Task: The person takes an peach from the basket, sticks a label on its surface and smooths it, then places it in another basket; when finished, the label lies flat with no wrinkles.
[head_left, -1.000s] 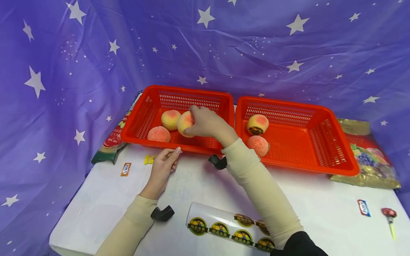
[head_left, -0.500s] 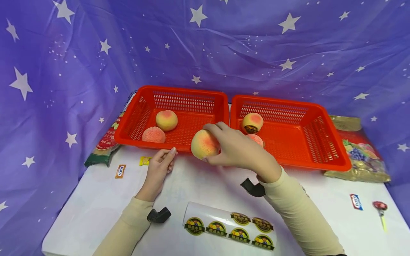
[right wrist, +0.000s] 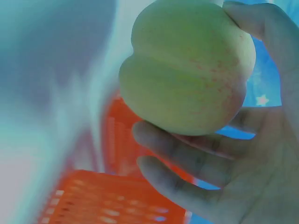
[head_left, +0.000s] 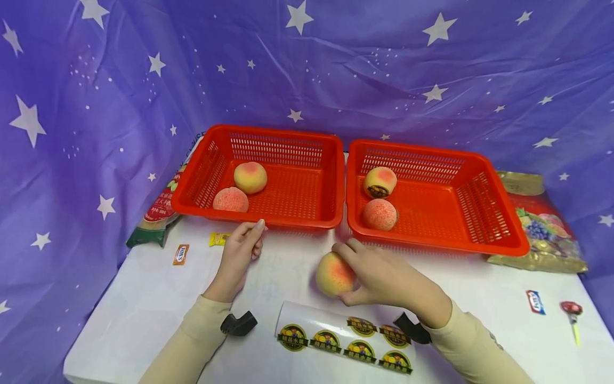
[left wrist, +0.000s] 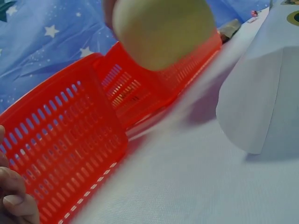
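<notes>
My right hand [head_left: 384,274] grips a yellow-and-pink peach [head_left: 334,274] between thumb and fingers, above the white table in front of the two baskets. In the right wrist view the peach [right wrist: 187,70] shows its crease, with the fingers spread beneath. My left hand [head_left: 238,257] stays loosely curled by the front rim of the left red basket [head_left: 259,221], its thumb tip at the rim and no object in it. Two peaches [head_left: 250,177] lie in that basket. Close below the held peach is a curled sheet of round fruit stickers [head_left: 342,344].
The right red basket [head_left: 441,246] holds two peaches, a stickered one [head_left: 380,182] and a pinker one [head_left: 380,214]. Printed bags lie at the far left [head_left: 158,216] and far right [head_left: 539,234]. Small wrapped candies [head_left: 180,255] and a lollipop [head_left: 572,308] lie on the table.
My right hand has lifted the peach out of the left basket and carried it toward me and to the right, near the sticker sheet. The left hand has stayed by the rim.
</notes>
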A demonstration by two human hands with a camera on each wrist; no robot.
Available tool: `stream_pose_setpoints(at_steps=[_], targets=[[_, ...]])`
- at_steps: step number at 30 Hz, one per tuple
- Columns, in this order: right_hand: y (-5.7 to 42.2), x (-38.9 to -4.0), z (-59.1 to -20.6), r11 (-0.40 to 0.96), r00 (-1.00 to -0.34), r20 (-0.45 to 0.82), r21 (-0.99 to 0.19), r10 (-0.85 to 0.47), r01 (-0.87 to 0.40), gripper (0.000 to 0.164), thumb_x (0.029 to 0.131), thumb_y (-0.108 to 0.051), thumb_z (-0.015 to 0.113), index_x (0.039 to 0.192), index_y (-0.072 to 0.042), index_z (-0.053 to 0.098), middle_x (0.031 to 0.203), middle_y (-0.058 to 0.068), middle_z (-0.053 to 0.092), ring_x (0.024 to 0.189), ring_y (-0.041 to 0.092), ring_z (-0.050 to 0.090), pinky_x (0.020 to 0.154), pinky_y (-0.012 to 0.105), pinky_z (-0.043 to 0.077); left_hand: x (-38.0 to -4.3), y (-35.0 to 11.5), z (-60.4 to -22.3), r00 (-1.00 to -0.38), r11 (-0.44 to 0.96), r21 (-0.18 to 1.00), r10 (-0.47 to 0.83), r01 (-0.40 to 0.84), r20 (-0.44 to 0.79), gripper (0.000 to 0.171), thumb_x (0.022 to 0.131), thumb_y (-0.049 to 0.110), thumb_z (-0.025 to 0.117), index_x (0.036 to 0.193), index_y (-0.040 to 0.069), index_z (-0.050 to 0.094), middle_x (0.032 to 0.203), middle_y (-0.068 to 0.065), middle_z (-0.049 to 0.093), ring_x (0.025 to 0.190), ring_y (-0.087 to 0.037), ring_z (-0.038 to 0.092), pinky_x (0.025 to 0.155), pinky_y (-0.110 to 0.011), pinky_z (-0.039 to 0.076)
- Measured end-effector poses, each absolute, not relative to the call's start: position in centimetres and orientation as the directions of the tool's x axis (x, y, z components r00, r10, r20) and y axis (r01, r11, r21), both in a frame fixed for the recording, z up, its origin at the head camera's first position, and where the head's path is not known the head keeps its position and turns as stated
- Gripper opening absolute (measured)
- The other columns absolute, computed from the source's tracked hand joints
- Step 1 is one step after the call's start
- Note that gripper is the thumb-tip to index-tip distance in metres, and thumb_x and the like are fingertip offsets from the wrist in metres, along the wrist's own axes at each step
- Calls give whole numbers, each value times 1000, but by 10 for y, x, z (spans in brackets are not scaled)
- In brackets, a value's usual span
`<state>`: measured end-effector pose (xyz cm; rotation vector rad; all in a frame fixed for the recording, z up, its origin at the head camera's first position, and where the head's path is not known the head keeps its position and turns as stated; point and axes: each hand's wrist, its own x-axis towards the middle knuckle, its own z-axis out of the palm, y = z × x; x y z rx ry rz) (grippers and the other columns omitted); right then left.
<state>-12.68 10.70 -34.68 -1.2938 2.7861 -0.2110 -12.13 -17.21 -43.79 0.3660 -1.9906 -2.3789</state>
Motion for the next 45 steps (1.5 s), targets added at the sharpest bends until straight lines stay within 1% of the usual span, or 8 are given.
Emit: stream_pose_setpoints(at_steps=[4, 9, 13, 18, 28, 36, 40, 45], targets=[[114, -127, -361, 663, -671, 11, -143, -741, -735, 68, 59, -53, 66, 113, -16, 48, 88, -6, 47, 60, 8, 44, 54, 22, 39, -123, -171, -438, -972, -187, 974, -168, -131, -163, 38, 82, 40, 59, 96, 4, 55, 67, -3, 42, 55, -9, 40, 48, -19, 34], [118, -128, -372, 680, -689, 12, -152, -725, -718, 67, 60, -53, 66, 111, -13, 48, 88, -4, 48, 64, 9, 46, 57, 26, 41, -122, -167, -439, -973, -95, 987, -178, -130, -145, 45, 84, 42, 55, 96, -1, 55, 67, -3, 43, 57, -10, 41, 49, -21, 37], [119, -129, -377, 694, -702, -22, -175, -712, -698, 67, 61, -53, 66, 112, -13, 48, 87, -4, 48, 66, 9, 46, 59, 27, 42, -119, -162, -436, -980, -8, 994, -164, -109, -109, 45, 86, 37, 54, 94, -7, 56, 67, -10, 45, 57, -14, 42, 50, -26, 40], [119, -130, -381, 688, -695, -25, -173, -719, -705, 66, 62, -53, 66, 111, -11, 49, 86, -3, 48, 67, 9, 46, 62, 27, 43, -115, -154, -425, -984, 56, 995, -162, -79, -70, 36, 88, 33, 53, 87, -3, 60, 66, -15, 44, 54, -13, 42, 49, -27, 40], [121, -130, -385, 694, -695, -55, -150, -717, -704, 72, 63, -54, 66, 116, -9, 47, 93, 2, 51, 70, 14, 52, 66, 31, 46, -117, -151, -425, -985, 70, 995, -162, -76, -64, 32, 89, 30, 53, 85, 0, 61, 67, -20, 44, 54, -12, 42, 49, -28, 40], [122, -128, -389, 700, -701, -56, -147, -711, -699, 73, 64, -56, 65, 118, -11, 45, 94, 2, 49, 62, 13, 50, 62, 30, 46, -121, -155, -445, -980, 75, 986, -145, -148, -136, 37, 85, 41, 54, 86, 4, 62, 68, -14, 46, 57, -16, 44, 50, -29, 41], [121, -127, -391, 688, -691, -39, -147, -722, -711, 73, 66, -56, 65, 120, -12, 43, 95, 1, 48, 64, 13, 51, 62, 30, 47, -110, -155, -438, -991, 333, 935, -93, -125, -99, 32, 85, 46, 52, 88, 15, 62, 69, -3, 50, 60, -12, 46, 54, -25, 41], [120, -127, -390, 670, -676, -13, -145, -737, -728, 73, 68, -58, 63, 120, -11, 43, 94, 1, 48, 67, 15, 52, 64, 31, 48, -71, -148, -414, -999, 767, 640, -42, -43, -18, 23, 85, 44, 53, 89, 23, 61, 70, 10, 50, 59, -7, 44, 55, -23, 36]])
